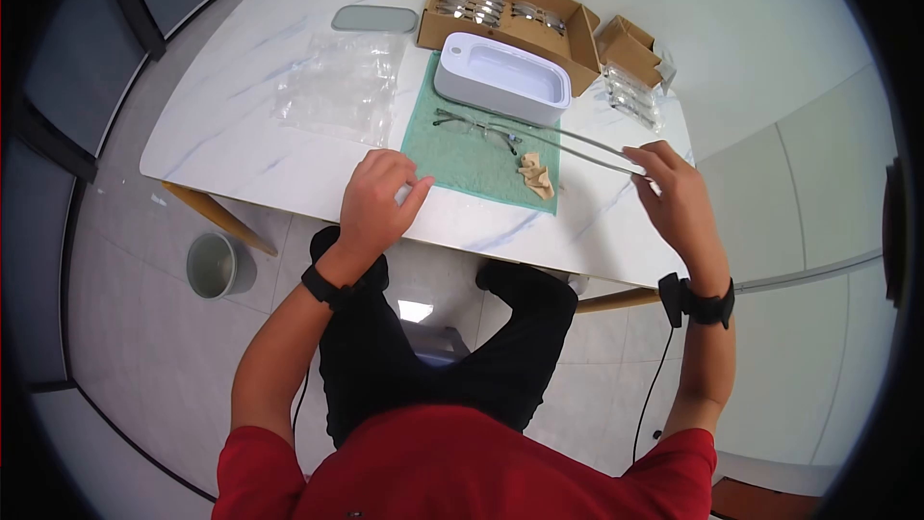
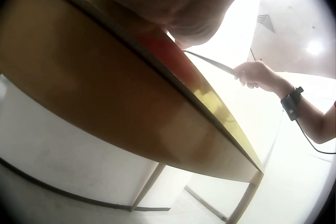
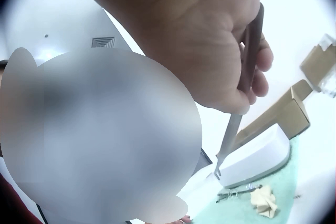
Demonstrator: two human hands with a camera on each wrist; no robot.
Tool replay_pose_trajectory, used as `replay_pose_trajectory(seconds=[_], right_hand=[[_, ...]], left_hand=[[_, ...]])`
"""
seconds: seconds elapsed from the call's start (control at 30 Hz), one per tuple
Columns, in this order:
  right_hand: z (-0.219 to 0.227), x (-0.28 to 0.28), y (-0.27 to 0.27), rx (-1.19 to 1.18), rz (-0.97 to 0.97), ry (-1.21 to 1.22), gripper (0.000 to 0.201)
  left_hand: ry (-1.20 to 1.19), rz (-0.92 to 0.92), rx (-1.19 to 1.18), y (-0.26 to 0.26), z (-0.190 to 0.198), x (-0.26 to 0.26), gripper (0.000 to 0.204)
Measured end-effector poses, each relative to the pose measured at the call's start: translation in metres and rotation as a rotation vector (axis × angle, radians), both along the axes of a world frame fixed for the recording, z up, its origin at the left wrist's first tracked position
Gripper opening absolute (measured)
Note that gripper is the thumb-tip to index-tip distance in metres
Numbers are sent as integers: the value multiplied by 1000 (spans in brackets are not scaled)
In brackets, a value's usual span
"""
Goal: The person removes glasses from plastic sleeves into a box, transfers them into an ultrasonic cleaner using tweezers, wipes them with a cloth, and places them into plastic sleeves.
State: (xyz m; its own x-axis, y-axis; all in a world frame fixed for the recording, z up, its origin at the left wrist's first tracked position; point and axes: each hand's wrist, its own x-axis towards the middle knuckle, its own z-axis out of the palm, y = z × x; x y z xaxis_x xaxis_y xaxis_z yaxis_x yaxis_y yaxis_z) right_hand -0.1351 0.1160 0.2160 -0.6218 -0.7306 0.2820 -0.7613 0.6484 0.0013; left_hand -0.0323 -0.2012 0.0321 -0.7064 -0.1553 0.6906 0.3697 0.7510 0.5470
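Observation:
My right hand (image 1: 669,188) pinches long metal tweezers (image 3: 229,136) between thumb and fingers near their back end. In the head view the tweezers slant left over the green towel (image 1: 438,169), tips close above a pair of eyeglasses (image 1: 496,128). These lie on the towel with thin dark temples. Just behind stands a white ultrasonic cleaner (image 1: 500,87), its long basin uncovered. A crumpled beige cloth (image 1: 536,178) lies to the right of the glasses. My left hand (image 1: 378,197) rests at the table's front edge, left of the towel, fingers loosely bent.
An open cardboard box (image 1: 582,43) with rows of eyeglasses stands behind the cleaner. A smaller carton (image 1: 628,48) and wrapped glasses (image 1: 632,98) sit at right. Clear plastic bags (image 1: 337,87) and a grey-green tray (image 1: 375,19) lie at left. A bin (image 1: 212,265) stands on the floor.

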Motion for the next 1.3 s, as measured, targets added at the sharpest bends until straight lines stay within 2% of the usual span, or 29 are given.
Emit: replay_pose_trajectory(seconds=[0.03,0.17,0.23,0.3,0.33,0.4,0.5,0.9,1.1,1.23,1.3], right_hand=[[6,0,2,-71,-34,-69,31],[13,-34,2,-250,-93,43,34],[0,-75,1,-303,-111,209,31],[-15,-114,-7,-203,-225,269,24],[-22,-134,-11,-209,-230,275,24],[-34,-171,-20,-15,-300,354,16],[-48,-212,-35,74,-332,375,12],[-72,-267,-63,235,-345,430,13],[-78,-274,-69,251,-364,401,16],[-68,-260,-65,250,-366,360,17],[-63,-252,-54,192,-265,413,18]], left_hand=[[4,-6,2,0,-2,-1,17],[5,-12,-8,1,-2,-2,18],[6,-14,-16,1,-1,-2,18],[7,-13,-25,1,-2,-1,18],[-2,-10,-16,1,-2,-1,18],[-5,-11,-12,1,-1,-1,18],[-12,-12,-13,0,-1,-1,18],[-75,0,-11,0,0,1,17],[-83,0,-13,0,1,1,17],[-68,6,-18,-1,0,0,17],[-60,5,-21,0,2,0,17]])
